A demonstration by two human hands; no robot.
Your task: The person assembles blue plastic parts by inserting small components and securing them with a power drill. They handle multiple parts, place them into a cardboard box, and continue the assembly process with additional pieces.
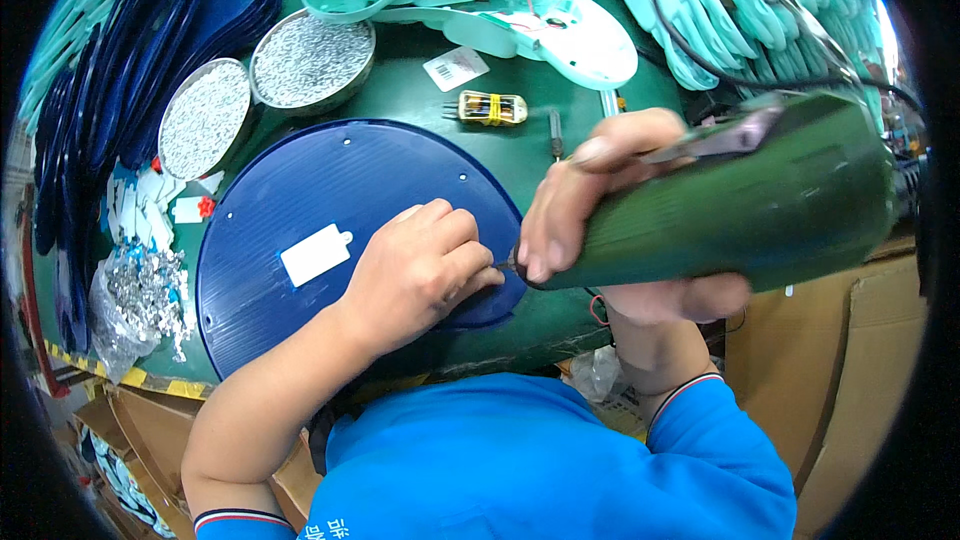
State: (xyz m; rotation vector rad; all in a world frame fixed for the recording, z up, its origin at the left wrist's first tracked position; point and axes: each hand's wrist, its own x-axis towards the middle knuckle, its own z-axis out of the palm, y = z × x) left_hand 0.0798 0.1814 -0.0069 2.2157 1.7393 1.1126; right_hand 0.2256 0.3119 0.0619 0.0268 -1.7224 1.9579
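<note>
My right hand [592, 187] is wrapped around a green electric screwdriver [742, 210], blurred and held level, its tip pointing left. My left hand [420, 270] rests over the right part of a dark blue plastic panel [277, 180], fingers bent together at the screwdriver's bit. Whether they pinch a small screw there is hidden. The panel lies flat, rounded at the top, with small holes near its rim. A white rectangular tag-shaped piece [316, 255] sits on its middle left.
Two bowls of small metal screws [311, 60] [206, 120] stand behind the panel. White plastic pieces [142, 206] and a bag of metal parts [139, 292] lie left. Beyond are mint-green shells [592, 37], a yellow-banded component [491, 109] and stacked blue panels [150, 52]. A black cable [720, 71] hangs right.
</note>
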